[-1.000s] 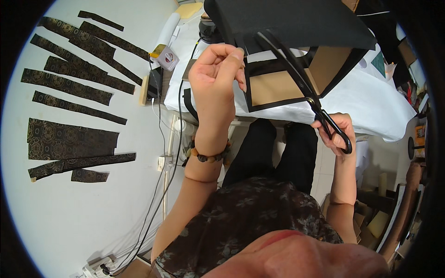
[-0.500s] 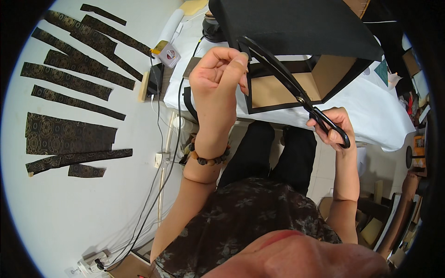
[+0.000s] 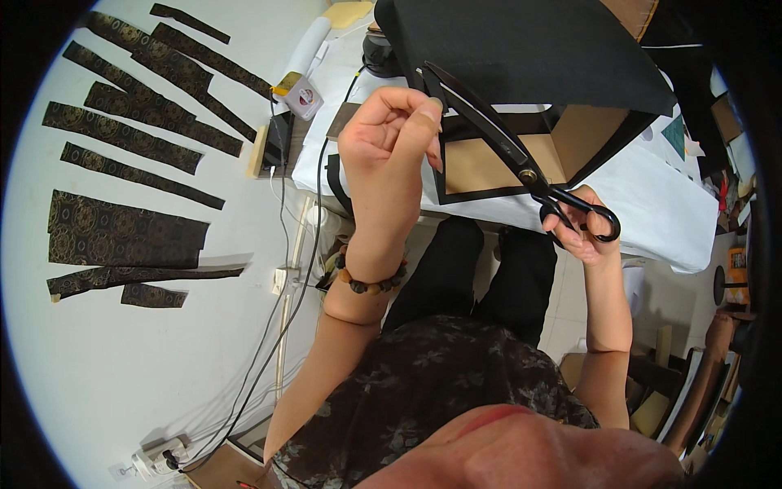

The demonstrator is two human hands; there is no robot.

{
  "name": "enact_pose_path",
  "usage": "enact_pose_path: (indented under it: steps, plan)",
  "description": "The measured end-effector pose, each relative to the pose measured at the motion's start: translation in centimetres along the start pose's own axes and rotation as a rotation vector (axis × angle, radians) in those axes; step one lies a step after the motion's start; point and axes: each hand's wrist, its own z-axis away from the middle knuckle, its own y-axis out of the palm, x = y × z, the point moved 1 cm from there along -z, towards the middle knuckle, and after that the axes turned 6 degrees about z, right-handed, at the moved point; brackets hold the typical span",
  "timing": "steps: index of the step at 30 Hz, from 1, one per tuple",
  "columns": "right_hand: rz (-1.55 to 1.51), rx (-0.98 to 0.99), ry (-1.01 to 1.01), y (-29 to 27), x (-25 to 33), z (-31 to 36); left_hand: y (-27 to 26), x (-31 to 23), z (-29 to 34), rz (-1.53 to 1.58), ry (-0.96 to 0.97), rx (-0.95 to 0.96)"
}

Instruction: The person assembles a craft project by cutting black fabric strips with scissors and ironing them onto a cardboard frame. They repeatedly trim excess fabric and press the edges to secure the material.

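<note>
A black-covered box (image 3: pixel 521 57) with an open front and a tan inside stands on the table before me. My left hand (image 3: pixel 391 134) is closed in a pinch at its left front corner, on the edge of the black covering; the fingers hide most of that bit. My right hand (image 3: pixel 588 232) grips the black handles of a large pair of scissors (image 3: pixel 509 145). Their long blades slant up and left across the box front, tips just above my left fingertips. The blades look a little apart at the tips.
Patterned dark fabric strips (image 3: pixel 122 126) hang on the white wall at left. Black cables (image 3: pixel 314 244) run down beside the table. A small white-and-yellow container (image 3: pixel 297 94) stands near the wall. White sheeting (image 3: pixel 652 212) covers the table. Rolls and boards (image 3: pixel 700 367) crowd the right.
The scissor handles have spread, showing both finger loops, and the scissors have turned slightly in my right hand. My left hand keeps its pinch at the corner. The whole view has shifted slightly.
</note>
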Motion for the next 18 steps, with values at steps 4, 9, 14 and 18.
enact_pose_path:
  steps: [4,9,14,18]
  plan:
    - [-0.013,-0.012,-0.030,-0.11,-0.24,0.15,0.10,-0.15,0.04,-0.017,0.003,-0.008]
    - [-0.029,0.008,-0.028,-0.04,-0.08,0.07,-0.01,-0.03,0.08,-0.018,0.018,0.002]
    - [-0.072,0.048,-0.005,0.11,0.06,0.08,0.16,-0.06,0.19,-0.018,0.026,0.009]
    - [-0.071,0.042,0.004,0.43,0.37,0.00,0.34,-0.24,0.20,-0.016,0.033,0.004]
